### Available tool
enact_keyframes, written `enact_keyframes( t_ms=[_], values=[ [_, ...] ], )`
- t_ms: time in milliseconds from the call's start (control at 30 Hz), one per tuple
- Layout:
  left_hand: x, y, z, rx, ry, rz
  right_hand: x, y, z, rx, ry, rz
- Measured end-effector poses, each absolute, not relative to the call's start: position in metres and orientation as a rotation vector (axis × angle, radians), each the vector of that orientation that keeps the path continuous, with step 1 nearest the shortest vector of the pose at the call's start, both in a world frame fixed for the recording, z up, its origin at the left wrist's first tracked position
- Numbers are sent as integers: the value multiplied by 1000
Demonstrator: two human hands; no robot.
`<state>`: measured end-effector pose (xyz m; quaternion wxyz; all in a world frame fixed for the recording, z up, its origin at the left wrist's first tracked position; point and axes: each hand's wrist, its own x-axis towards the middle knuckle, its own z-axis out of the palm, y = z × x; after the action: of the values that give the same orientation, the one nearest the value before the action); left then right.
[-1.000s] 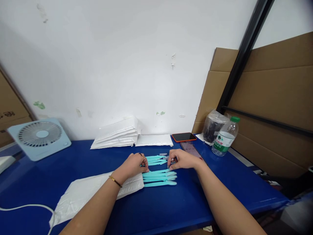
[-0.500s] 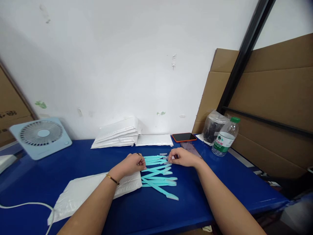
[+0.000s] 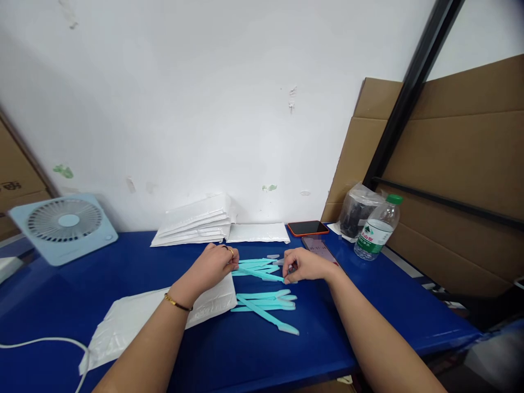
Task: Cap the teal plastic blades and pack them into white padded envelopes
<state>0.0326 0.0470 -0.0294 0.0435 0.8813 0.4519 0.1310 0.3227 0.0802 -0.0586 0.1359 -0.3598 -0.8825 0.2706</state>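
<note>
a teal stick [image 3: 262, 274] is pinched at both ends, left hand [image 3: 215, 267] and right hand [image 3: 305, 266] closed on it, its long axis left to right; loose sticks [image 3: 266, 299] are spread just nearer on the blue table [image 3: 368, 311].

Bright, even light — soft shadows only, mild sheen on the table [image 3: 286, 349], edges bowed by the wide lens — focus crisp.
</note>
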Motion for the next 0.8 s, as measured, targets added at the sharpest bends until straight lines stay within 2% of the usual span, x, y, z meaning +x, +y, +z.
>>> enact_keyframes(
  t_ms=[267,800],
  values=[
    [32,56,-31,2595,1481,512,306,76,-59,-1056,-2288,820],
    [44,73,-66,2433,1595,571,330,92,-62,-1222,-2270,563]
  ],
)
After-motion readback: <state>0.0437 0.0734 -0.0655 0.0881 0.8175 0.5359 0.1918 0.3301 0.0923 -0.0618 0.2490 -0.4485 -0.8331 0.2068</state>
